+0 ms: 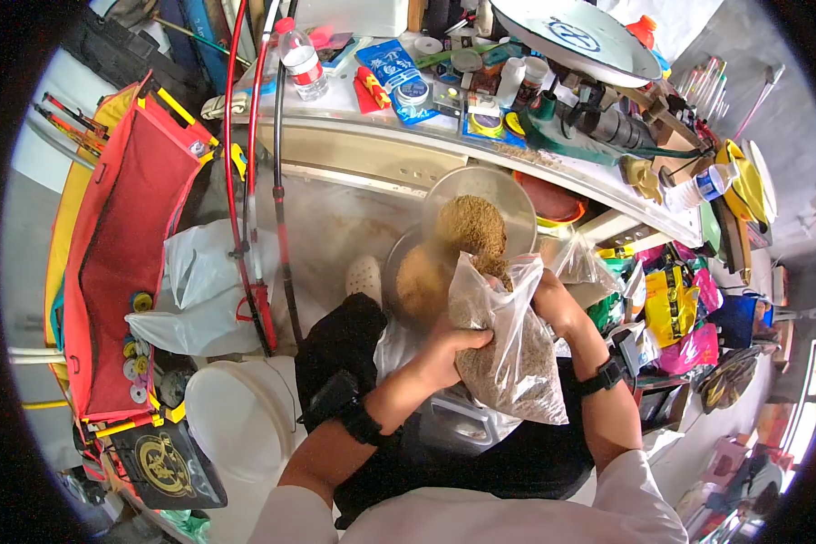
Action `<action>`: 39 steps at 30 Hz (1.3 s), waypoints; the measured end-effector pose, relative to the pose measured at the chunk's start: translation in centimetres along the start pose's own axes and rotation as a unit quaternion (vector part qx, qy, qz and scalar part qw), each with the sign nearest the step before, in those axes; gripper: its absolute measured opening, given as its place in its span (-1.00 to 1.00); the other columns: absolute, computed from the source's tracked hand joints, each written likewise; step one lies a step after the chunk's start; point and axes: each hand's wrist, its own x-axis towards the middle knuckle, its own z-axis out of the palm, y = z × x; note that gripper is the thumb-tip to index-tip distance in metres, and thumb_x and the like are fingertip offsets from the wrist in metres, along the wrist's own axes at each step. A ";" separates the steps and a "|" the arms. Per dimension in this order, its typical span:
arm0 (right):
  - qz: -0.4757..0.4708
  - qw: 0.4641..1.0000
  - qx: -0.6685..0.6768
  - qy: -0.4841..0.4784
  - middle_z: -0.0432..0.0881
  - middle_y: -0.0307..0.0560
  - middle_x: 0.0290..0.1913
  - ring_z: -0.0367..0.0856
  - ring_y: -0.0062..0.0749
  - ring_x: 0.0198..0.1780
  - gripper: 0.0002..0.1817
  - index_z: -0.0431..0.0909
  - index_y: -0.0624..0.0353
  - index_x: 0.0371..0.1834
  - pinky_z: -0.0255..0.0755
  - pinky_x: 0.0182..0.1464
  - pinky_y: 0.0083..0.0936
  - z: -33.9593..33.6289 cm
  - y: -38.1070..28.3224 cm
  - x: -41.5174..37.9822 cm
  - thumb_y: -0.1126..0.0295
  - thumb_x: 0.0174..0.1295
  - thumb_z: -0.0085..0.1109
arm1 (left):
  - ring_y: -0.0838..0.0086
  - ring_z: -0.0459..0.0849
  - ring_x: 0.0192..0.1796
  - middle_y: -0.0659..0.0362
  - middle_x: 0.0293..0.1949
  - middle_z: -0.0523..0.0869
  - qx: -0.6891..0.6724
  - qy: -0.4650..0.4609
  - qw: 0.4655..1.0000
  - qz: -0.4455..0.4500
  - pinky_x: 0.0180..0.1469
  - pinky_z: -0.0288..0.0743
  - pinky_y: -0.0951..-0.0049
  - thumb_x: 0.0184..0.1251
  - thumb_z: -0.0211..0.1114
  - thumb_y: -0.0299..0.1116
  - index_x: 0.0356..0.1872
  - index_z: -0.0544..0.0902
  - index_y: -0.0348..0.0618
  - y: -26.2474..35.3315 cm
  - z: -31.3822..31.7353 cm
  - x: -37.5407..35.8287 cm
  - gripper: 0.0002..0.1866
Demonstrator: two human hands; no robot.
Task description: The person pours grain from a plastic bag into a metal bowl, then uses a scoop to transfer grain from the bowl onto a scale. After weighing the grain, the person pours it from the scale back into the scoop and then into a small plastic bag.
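Note:
A clear plastic bag [514, 363] of brown grainy material is held between my two hands. Its open mouth tilts over a round translucent bowl [519, 201] with a mound of brown grains [473, 225] in it. My left hand [442, 355] grips the bag's left side, thumb on the plastic. At the upper right edge of the bag my right hand [558, 304] is closed round the plastic. Partly under the first bowl, a second round bowl [393, 272] holds paler tan grains [422, 281].
A cluttered workbench [363, 122] runs across the top, with a water bottle [301, 62] and a white basin [576, 41]. Red and black rods [279, 227] stand at the left, near a red bag [131, 263]. A white bucket [236, 422] is at lower left. Colourful packets [671, 308] lie right.

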 end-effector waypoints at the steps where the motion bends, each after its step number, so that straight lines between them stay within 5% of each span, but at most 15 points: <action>1: -0.056 0.997 0.049 0.033 0.54 -0.27 -0.48 0.40 -0.67 -0.60 -0.68 0.50 0.24 0.01 0.30 -0.58 -0.68 0.9 0.3 0.1 0.31 0.30 -0.07 | 0.39 0.43 0.17 0.12 0.14 0.44 -0.003 0.008 1.000 -0.003 0.23 0.27 0.33 0.00 0.09 -0.64 0.30 0.20 -0.16 0.1 0.0 0.0 -0.29; 4: 0.053 0.996 0.072 0.010 0.58 -0.25 -0.40 0.45 -0.66 -0.50 -0.69 0.50 0.24 0.02 0.36 -0.48 -0.67 0.4 -0.3 -0.3 0.33 0.30 -0.05 | 0.38 0.43 0.17 0.12 0.13 0.44 0.011 0.016 1.000 0.003 0.24 0.27 0.33 0.00 0.09 -0.64 0.29 0.22 -0.16 0.4 0.5 -0.3 -0.30; 8: 0.060 0.997 0.054 0.020 0.61 -0.20 -0.29 0.52 -0.62 -0.32 -0.68 0.49 0.27 0.04 0.42 -0.30 -0.65 0.4 -1.4 -0.6 0.34 0.31 -0.05 | 0.36 0.44 0.16 0.12 0.13 0.45 0.033 0.008 0.999 0.014 0.23 0.29 0.32 0.00 0.09 -0.65 0.28 0.23 -0.16 0.7 0.7 -0.3 -0.31; 11: 0.004 0.998 0.058 -0.016 0.62 -0.11 -0.09 0.50 -0.52 -0.06 -0.67 0.48 0.30 0.06 0.37 0.02 -0.55 0.7 -0.3 -0.1 0.36 0.30 -0.02 | 0.29 0.48 0.14 0.09 0.15 0.47 0.000 0.057 0.998 0.009 0.22 0.31 0.24 -0.06 0.18 -0.60 0.34 0.17 -0.10 -0.3 -0.5 0.2 -0.20; 14: 0.002 0.999 0.037 -0.010 0.61 -0.12 -0.05 0.48 -0.51 -0.02 -0.68 0.50 0.31 0.03 0.35 0.06 -0.53 0.7 -0.4 -0.1 0.36 0.29 -0.02 | 0.29 0.49 0.13 0.10 0.14 0.47 0.002 0.088 0.996 0.018 0.22 0.31 0.25 -0.05 0.17 -0.60 0.32 0.21 -0.10 -0.1 0.1 0.1 -0.23; 18: 0.075 0.996 0.051 -0.020 0.61 -0.05 -0.05 0.51 -0.39 0.00 -0.66 0.48 0.30 0.05 0.34 0.09 -0.50 0.0 -0.6 -0.5 0.35 0.30 -0.04 | 0.36 0.47 0.15 0.11 0.11 0.47 0.000 0.051 0.999 0.000 0.20 0.35 0.29 0.04 0.08 -0.65 0.27 0.25 -0.14 0.2 0.8 -0.5 -0.34; 20: 0.057 0.997 0.053 -0.019 0.63 -0.07 -0.15 0.56 -0.44 -0.15 -0.66 0.49 0.29 0.04 0.41 -0.06 -0.53 0.2 -0.6 -0.4 0.31 0.29 -0.02 | 0.36 0.48 0.14 0.11 0.10 0.47 -0.012 0.044 0.999 -0.001 0.20 0.35 0.28 0.05 0.07 -0.64 0.26 0.26 -0.13 0.2 0.2 0.0 -0.36; 22: -0.064 0.998 -0.005 0.015 0.62 -0.16 -0.29 0.54 -0.58 -0.38 -0.66 0.50 0.28 0.01 0.42 -0.31 -0.60 0.7 0.6 0.2 0.28 0.30 -0.02 | 0.29 0.49 0.14 0.09 0.12 0.49 -0.006 0.070 0.997 -0.013 0.18 0.37 0.26 0.01 0.13 -0.57 0.29 0.24 -0.13 -0.2 -0.4 0.1 -0.31; 23: -0.039 0.999 0.000 0.002 0.62 -0.18 -0.29 0.53 -0.61 -0.37 -0.66 0.49 0.26 0.02 0.42 -0.32 -0.61 0.7 1.0 0.4 0.26 0.30 -0.02 | 0.29 0.49 0.14 0.09 0.12 0.49 -0.003 0.069 0.998 -0.013 0.18 0.37 0.26 0.01 0.13 -0.57 0.29 0.24 -0.13 -0.3 -0.6 0.1 -0.31; 29: 0.069 0.995 0.061 -0.042 0.62 -0.06 -0.09 0.52 -0.46 -0.03 -0.65 0.47 0.22 0.09 0.39 0.00 -0.50 0.2 -0.4 -0.3 0.30 0.31 -0.03 | 0.28 0.52 0.11 0.11 0.10 0.51 -0.019 0.057 0.998 -0.003 0.17 0.39 0.25 0.03 0.12 -0.58 0.26 0.29 -0.13 -0.2 0.0 -0.3 -0.36; 35: -0.012 1.000 -0.011 0.014 0.60 -0.05 -0.05 0.52 -0.47 -0.08 -0.63 0.46 0.23 0.09 0.44 -0.07 -0.50 0.5 -0.5 -0.4 0.31 0.26 0.06 | 0.37 0.47 0.15 0.13 0.14 0.46 -0.024 0.015 1.000 -0.006 0.20 0.33 0.32 0.09 0.04 -0.64 0.28 0.26 -0.16 -0.1 -0.4 0.0 -0.38; 39: 0.056 0.998 0.026 0.027 0.60 -0.06 -0.06 0.52 -0.50 -0.10 -0.52 0.43 0.21 0.14 0.45 -0.09 -0.52 0.5 -1.3 -0.8 0.28 0.15 0.22 | 0.36 0.48 0.12 0.13 0.12 0.48 0.067 0.051 0.996 -0.007 0.19 0.33 0.33 0.00 0.10 -0.67 0.28 0.27 -0.18 0.0 0.5 -0.3 -0.32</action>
